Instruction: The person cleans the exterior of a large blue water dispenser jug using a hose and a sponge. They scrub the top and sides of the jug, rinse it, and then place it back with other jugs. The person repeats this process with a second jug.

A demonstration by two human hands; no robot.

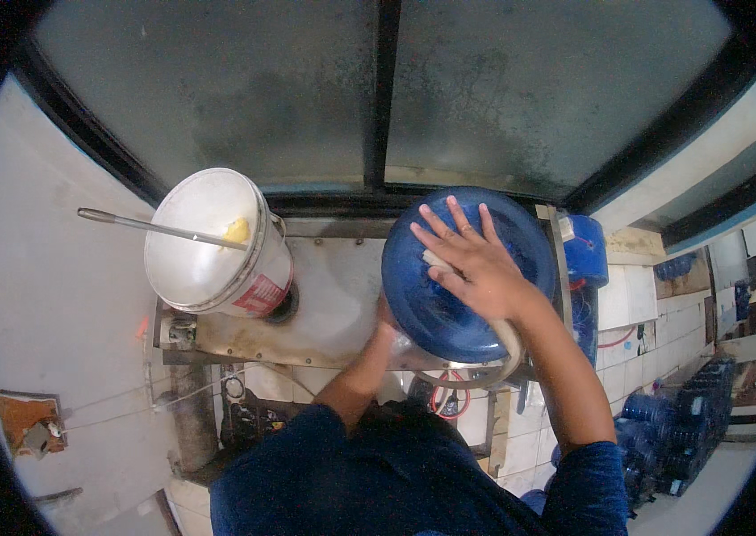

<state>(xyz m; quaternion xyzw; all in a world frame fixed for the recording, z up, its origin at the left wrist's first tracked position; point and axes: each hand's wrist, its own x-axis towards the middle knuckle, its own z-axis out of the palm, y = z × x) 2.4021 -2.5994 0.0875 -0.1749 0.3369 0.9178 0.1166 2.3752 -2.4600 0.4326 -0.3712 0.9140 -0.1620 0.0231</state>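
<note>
Dark blue shirt cloth (pixel 369 482) fills the space below the near edge of the metal tabletop (pixel 333 295), and both bare forearms reach out from its sleeves. At the tabletop's right end stands a large, round blue container (pixel 449 322), its broad circular face turned up and its rim reaching almost to the far edge. Flat on that face lies the right hand (pixel 489 281), fingers spread well apart and gripping nothing firmly; a pale strip (pixel 512 344), cloth or hose, I cannot tell which, shows below the wrist. Low against the container's left side is the left hand (pixel 386 317), mostly hidden, so whether its fingers are apart or closed cannot be told.

By its look the container is stiff plastic, probably light if empty and heavy if full, and slick wherever wet. Its smooth upper face offers little to pinch; a safer hold seems to be both palms against opposite sides, below the rim.

Near the tabletop's left edge sits a white bucket (pixel 257 281), a metal rod (pixel 163 229) lying across its rim beside a yellow lump (pixel 237 231).
</note>
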